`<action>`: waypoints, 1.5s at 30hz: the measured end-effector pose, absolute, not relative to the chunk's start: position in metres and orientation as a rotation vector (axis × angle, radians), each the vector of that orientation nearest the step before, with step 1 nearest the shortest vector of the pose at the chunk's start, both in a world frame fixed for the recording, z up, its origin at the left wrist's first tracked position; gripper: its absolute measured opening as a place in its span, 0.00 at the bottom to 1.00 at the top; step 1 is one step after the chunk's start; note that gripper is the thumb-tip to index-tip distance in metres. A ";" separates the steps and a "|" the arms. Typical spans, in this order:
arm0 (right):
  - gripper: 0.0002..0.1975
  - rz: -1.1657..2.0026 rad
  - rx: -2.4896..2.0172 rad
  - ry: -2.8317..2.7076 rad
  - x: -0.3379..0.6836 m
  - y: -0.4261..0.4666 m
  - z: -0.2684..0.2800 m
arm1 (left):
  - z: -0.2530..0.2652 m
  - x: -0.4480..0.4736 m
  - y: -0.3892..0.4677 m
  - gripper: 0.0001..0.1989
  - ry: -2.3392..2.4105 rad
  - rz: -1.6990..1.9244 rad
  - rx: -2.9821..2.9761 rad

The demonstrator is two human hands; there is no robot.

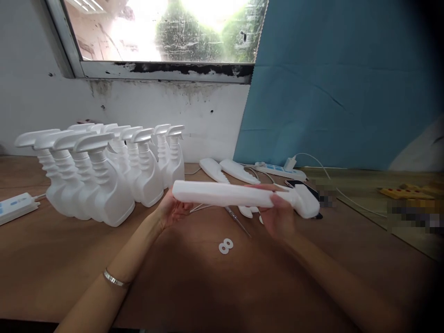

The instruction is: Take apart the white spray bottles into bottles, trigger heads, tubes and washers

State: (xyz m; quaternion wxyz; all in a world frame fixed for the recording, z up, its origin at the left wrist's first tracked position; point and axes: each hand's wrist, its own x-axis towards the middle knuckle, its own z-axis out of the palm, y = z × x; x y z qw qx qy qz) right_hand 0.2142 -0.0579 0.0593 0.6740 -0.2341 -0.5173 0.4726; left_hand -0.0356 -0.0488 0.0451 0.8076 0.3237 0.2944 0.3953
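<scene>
A white spray bottle [222,193] is held sideways above the table, its base at the left and its spray head [307,202] at the right. My left hand [170,209] grips the base end, palm towards the bottle, with some fingers behind it. Close to the neck, my right hand [281,215] is closed around the bottle, thumb on the near side. Below lie two flat white rings [225,246], touching each other. A thin metal pointed tool [238,223] rests behind them, and small white pieces [246,211] are partly hidden by the bottle.
Several white spray bottles [114,185] stand upright in rows at the left. Two white wavy-edged plastic parts [213,170] lie at the back. A power strip [282,171] with cables and a dark phone [301,185] are at the back right, another strip [15,207] far left.
</scene>
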 end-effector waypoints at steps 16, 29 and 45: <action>0.11 0.823 -0.775 -1.268 0.199 -0.061 0.058 | 0.029 -0.020 -0.046 0.23 0.977 1.268 0.771; 0.12 0.531 -1.016 -1.163 0.182 0.054 0.091 | 0.000 -0.016 -0.030 0.11 1.021 1.260 0.603; 0.12 0.139 -1.528 -1.609 0.096 0.135 0.031 | -0.021 -0.008 -0.022 0.06 0.978 1.368 0.749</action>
